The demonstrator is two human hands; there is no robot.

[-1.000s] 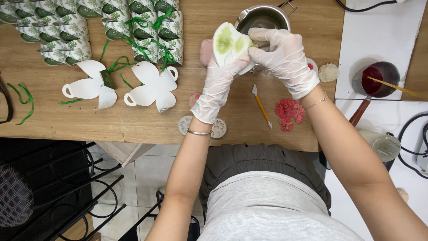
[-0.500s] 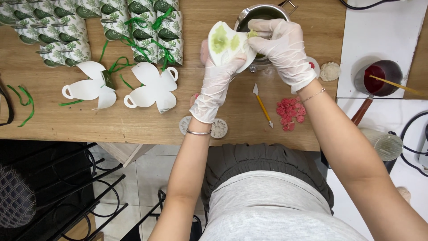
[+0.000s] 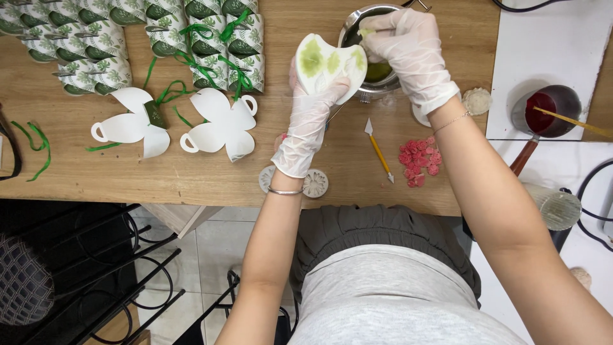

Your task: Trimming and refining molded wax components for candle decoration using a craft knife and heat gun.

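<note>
My left hand (image 3: 310,121), in a white glove, holds up a white leaf-shaped mould (image 3: 327,65) with green-filled hollows. My right hand (image 3: 408,48), also gloved, pinches a thin tool whose tip reaches over a steel pot (image 3: 357,25) of green liquid, just beside the mould's right edge. Both hands hover above the wooden table (image 3: 83,166). A small yellow-handled knife (image 3: 378,150) lies on the table below the hands.
Flat white paper box blanks (image 3: 217,131) and folded leaf-print boxes with green ribbons (image 3: 191,38) fill the left and back. Several small red wax pieces (image 3: 418,163) lie at right. A pot of red liquid with a stick (image 3: 550,112) stands on a white surface. Round moulds (image 3: 314,183) sit near the front edge.
Both hands and the mould have risen slightly toward the steel pot, and my right hand now reaches over the pot's rim.
</note>
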